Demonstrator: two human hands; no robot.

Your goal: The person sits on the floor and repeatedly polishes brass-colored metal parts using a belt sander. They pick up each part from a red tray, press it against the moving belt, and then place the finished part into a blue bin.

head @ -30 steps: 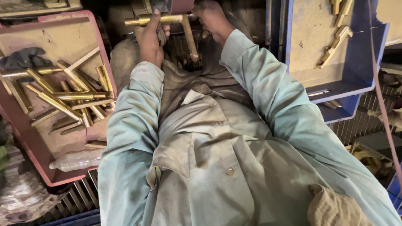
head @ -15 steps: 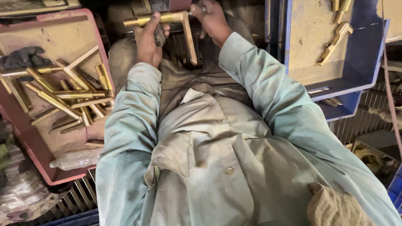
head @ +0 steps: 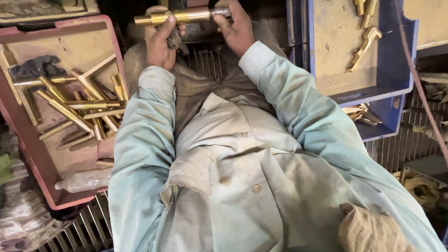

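Observation:
I hold a brass tube fitting [head: 180, 16] level at the top middle, under a dark machine part. My left hand [head: 160, 37] grips its left end, with a dark rag under the palm. My right hand [head: 235, 24] pinches the grey right end of the fitting. Both arms are in pale green sleeves, stretched forward over my lap.
A red tray [head: 31, 151] on the left holds several brass tube pieces [head: 75, 111], a dark cloth and a clear bottle. A blue tray [head: 385, 76] on the right holds a few brass parts [head: 364, 44]. A metal grate [head: 66, 236] lies below. A pink cord [head: 427, 110] runs down the right.
The fitting has been turned: its downward brass arm, seen in the earlier frames, no longer hangs below the bar. Both hands have stayed at the top middle.

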